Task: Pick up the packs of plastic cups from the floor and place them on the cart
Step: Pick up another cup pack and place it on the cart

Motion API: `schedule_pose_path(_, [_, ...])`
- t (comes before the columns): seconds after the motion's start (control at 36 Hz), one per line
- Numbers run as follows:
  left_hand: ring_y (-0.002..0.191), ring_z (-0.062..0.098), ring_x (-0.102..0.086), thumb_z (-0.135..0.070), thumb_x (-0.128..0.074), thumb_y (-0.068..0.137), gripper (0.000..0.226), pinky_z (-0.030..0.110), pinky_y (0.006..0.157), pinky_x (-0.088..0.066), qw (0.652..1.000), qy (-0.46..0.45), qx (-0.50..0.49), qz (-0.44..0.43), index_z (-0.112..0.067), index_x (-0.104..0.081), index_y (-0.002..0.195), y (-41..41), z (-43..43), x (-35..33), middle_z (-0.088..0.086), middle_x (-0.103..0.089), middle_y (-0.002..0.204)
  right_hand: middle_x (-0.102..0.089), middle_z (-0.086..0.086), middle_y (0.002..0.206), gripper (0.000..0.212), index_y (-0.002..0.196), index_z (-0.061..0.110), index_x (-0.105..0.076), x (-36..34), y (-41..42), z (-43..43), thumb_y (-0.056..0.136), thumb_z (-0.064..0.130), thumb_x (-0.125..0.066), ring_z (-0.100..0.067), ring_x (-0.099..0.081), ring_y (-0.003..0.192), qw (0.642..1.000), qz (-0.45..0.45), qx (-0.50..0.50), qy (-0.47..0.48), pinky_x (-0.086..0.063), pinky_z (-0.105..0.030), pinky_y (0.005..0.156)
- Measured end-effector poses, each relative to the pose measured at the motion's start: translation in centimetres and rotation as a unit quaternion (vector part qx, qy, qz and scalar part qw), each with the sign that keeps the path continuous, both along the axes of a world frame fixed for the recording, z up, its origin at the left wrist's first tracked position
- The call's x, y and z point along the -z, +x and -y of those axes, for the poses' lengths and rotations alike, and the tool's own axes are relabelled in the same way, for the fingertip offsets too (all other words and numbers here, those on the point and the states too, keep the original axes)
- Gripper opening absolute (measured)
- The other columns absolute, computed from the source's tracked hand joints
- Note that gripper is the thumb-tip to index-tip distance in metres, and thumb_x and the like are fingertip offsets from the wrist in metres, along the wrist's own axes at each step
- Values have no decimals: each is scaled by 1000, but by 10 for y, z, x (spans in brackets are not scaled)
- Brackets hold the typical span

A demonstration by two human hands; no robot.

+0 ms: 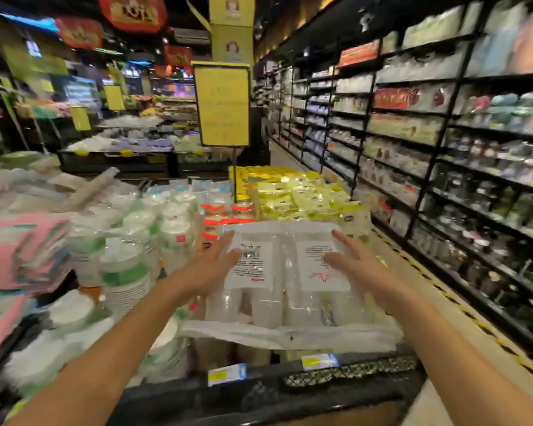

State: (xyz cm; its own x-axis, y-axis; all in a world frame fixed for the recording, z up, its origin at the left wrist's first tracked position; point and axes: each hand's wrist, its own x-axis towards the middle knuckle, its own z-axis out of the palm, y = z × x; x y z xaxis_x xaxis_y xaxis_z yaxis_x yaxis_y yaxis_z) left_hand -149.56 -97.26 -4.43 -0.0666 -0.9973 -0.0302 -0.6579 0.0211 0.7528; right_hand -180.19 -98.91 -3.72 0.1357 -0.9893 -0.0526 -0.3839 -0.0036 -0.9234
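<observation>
Two hands, left (pixel 216 262) and right (pixel 356 264), lie flat and apart on cup pack (pixel 285 272) by cart rim (pixel 336 392).

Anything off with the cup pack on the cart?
Nothing looks spilled or torn. The pack of plastic cups lies flat under the left hand and right hand; only its loose wrap end sags off the near side, above the cart rim.
</observation>
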Motion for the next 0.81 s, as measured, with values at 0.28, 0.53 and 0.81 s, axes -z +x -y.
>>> schedule_pose_path(0.28, [145,15,-23,-55,-41,98,62,32,107,-33,971,2,-222,-88,-47,-13,152,185,-113,7,-17,-18,158,-37,12,146,61,147,46,-41,7,214,3,93,38,-67,-5,-44,119,979,0,-199,-47,-42,-20,89])
schedule_pose_path(0.53, [140,16,-37,-73,-49,78,81,41,118,-28,927,-13,-364,-90,-50,-20,150,339,-254,6,-14,-33,155,-37,6,155,73,123,75,-43,14,421,-51,59,75,-77,-25,-52,131,929,20,-369,5,-42,-52,109])
schedule_pose_path(0.81, [144,16,-31,-58,-39,98,62,35,117,-26,868,1,-492,-71,-50,-10,152,455,-398,24,-17,-22,158,-52,19,118,50,139,38,-44,32,612,-138,95,26,-66,15,-60,68,869,35,-493,19,-45,-3,52])
